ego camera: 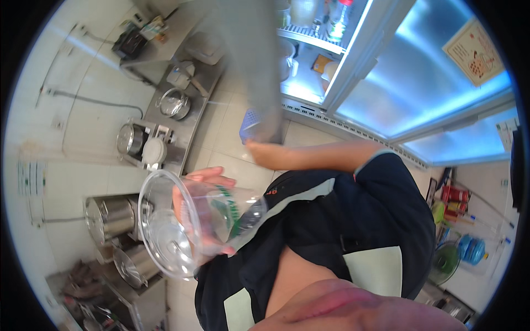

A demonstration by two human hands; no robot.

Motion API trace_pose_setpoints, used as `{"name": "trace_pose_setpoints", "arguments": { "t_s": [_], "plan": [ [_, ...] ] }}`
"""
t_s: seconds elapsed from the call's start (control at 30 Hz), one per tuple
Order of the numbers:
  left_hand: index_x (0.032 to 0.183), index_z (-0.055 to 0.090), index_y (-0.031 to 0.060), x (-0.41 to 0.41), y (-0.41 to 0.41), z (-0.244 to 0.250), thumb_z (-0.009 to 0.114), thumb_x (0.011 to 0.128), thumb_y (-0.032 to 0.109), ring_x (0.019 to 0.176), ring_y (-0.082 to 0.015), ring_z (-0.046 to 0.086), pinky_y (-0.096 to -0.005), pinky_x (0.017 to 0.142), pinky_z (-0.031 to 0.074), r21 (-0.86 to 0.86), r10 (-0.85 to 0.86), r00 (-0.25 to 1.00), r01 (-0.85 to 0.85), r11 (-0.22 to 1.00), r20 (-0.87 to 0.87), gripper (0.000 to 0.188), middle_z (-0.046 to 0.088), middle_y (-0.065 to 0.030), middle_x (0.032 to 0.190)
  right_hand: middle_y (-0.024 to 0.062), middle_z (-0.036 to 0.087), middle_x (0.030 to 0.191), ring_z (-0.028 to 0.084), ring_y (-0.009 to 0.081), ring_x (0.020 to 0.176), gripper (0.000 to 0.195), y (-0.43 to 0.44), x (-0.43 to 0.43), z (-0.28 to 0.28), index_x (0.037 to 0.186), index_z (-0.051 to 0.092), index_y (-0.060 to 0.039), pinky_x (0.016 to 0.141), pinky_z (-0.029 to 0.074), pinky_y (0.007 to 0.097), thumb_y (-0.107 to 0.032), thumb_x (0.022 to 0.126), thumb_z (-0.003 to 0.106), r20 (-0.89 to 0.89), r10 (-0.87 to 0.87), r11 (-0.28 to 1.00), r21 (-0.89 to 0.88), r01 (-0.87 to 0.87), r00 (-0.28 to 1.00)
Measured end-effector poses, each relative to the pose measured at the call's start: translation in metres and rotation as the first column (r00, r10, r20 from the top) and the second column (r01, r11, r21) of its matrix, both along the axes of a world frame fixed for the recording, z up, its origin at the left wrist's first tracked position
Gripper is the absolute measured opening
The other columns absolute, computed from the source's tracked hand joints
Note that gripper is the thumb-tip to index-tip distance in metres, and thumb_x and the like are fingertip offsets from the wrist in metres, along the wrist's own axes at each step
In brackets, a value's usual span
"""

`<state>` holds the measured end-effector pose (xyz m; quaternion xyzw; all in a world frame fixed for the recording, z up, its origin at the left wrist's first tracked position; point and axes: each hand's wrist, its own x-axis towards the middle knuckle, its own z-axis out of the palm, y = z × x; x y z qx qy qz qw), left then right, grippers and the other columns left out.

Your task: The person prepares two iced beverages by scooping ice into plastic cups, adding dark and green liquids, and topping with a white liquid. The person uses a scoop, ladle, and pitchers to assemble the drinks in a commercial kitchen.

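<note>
My left hand (205, 176) is wrapped around a clear plastic cup (248, 198) with a green print. The cup lies tilted on its side, its wide rim facing left, and the hand shows partly through its wall. It looks empty. From the right, my bare right forearm reaches across my dark shirt. My right hand (265, 155) is at the lower end of a blurred grey upright panel (254, 53), which looks like a fridge door edge. Its fingers are blurred or hidden, so I cannot tell whether they grip the panel.
A lit refrigerator (360, 78) with shelved containers stands ahead right. Along the left wall, a steel counter (198, 120) holds a lidded pot (174, 103) and other pots. A purple basket (249, 124) sits on the tiled floor. A blue water jug (472, 249) is far right.
</note>
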<state>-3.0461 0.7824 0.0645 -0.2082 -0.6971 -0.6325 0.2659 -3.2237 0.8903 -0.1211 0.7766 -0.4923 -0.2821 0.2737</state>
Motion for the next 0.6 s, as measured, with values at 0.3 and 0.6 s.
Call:
{"name": "trace_pose_setpoints", "arguments": {
  "t_s": [0.3, 0.6],
  "plan": [
    [0.136, 0.030, 0.0035, -0.165, -0.014, -0.038, 0.090, 0.048, 0.042, 0.106, -0.0320, 0.055, -0.0413, 0.089, 0.045, 0.159, 0.292, 0.927, -0.333, 0.929, 0.234, 0.113, 0.052, -0.0212, 0.119, 0.0151, 0.061, 0.098, 0.057, 0.0345, 0.094, 0.025, -0.045, -0.157, -0.021, 0.099, 0.060, -0.0020, 0.082, 0.045, 0.0441, -0.023, 0.086, 0.054, 0.975, 0.012, 1.000, -0.006, -0.028, 0.222],
    [0.125, 0.041, 0.0053, -0.395, -0.085, -0.105, 0.089, 0.056, 0.014, 0.104, -0.0229, 0.053, -0.0352, 0.080, 0.051, -0.015, 0.592, 0.658, -0.663, 0.749, 0.466, 0.084, 0.047, -0.0127, 0.129, 0.0263, 0.054, 0.107, 0.051, 0.0386, 0.105, 0.051, -0.083, -0.472, -0.018, 0.107, 0.052, 0.0040, 0.089, 0.041, 0.0418, -0.035, 0.079, 0.070, 0.977, 0.214, 0.079, -0.016, 0.997, -0.002]
  ]
}}
